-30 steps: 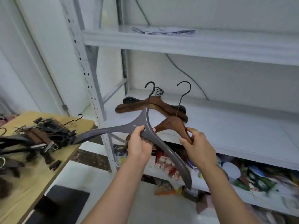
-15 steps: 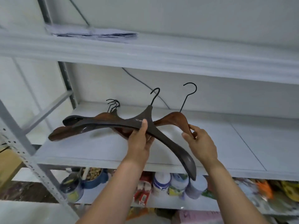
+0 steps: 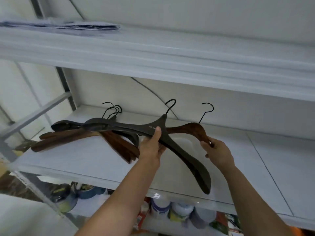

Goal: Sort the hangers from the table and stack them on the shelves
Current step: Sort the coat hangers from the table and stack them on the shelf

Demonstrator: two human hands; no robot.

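- The white middle shelf (image 3: 76, 159) fills our view, with an upper shelf (image 3: 153, 53) above it carrying flat papers (image 3: 88, 27).
- On the left part of the middle shelf lies the pile of hangers (image 3: 68, 138), brown ones under dark ones, hooks pointing far.
- Our dark hanger (image 3: 196, 169) hangs above the shelf, hook far, long axis running left to right. Its left arm reaches over the pile and its right arm dips toward the near edge.
- Behind it the brown hanger (image 3: 190, 129) sits further right, hook far as well.
- Our left hand (image 3: 150, 148) wraps the dark hanger's neck, thumb on top. Our right hand (image 3: 219, 153) pinches the brown one's right arm near its end.
- The pile lies left of both hands, and the left hand is the nearer. So we judge the dark hanger goes down first, slid leftward along its own length.
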